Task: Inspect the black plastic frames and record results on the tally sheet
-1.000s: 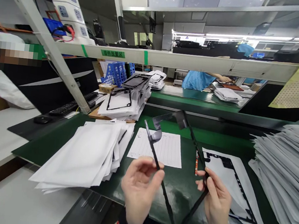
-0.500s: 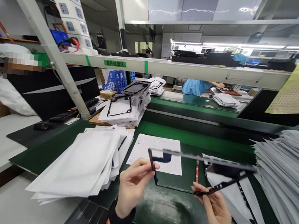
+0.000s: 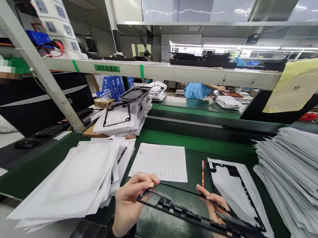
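The left hand point(image 3: 130, 203) at 7 o'clock and right hand point(image 3: 217, 208) at 5 o'clock pinched a black frame point(image 3: 183, 213), a ruled sheet point(image 3: 158, 162) at 12 o'clock.

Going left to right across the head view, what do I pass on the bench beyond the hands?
Computer mouse, stack of white sheets, ruled printed form, red pencil, black frame on a white sheet, tall pile of white sheets.

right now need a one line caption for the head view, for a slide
Left hand and right hand hold a thin black frame above a green workbench, beside stacked white sheets.
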Demonstrator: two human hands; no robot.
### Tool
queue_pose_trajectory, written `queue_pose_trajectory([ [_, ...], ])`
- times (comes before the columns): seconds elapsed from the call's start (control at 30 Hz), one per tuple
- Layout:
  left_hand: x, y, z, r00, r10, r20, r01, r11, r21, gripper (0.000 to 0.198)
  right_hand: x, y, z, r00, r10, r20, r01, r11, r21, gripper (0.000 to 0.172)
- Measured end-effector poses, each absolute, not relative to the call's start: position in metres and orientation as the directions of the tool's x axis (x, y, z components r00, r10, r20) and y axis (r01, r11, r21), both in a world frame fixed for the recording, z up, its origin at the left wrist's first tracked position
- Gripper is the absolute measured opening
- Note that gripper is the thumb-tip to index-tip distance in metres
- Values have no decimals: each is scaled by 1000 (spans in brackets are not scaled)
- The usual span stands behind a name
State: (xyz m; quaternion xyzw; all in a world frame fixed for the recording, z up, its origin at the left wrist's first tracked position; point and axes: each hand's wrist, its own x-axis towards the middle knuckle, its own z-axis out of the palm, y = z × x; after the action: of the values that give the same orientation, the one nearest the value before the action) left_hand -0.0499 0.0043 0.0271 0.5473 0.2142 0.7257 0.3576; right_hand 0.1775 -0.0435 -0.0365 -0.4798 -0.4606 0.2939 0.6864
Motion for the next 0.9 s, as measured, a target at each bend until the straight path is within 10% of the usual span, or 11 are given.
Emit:
queue_pose_trajectory([
  [0.7, -57, 17, 4, -295, 859, 418, -287, -497, 819, 35, 178, -50, -48, 366, 803, 470, 152, 447, -882, 25],
  [0.9, -49, 23, -2, -124, 975, 182, -304, -212, 929, 53, 158, -70, -23, 393, 907, 150, -80, 196, -977, 39],
])
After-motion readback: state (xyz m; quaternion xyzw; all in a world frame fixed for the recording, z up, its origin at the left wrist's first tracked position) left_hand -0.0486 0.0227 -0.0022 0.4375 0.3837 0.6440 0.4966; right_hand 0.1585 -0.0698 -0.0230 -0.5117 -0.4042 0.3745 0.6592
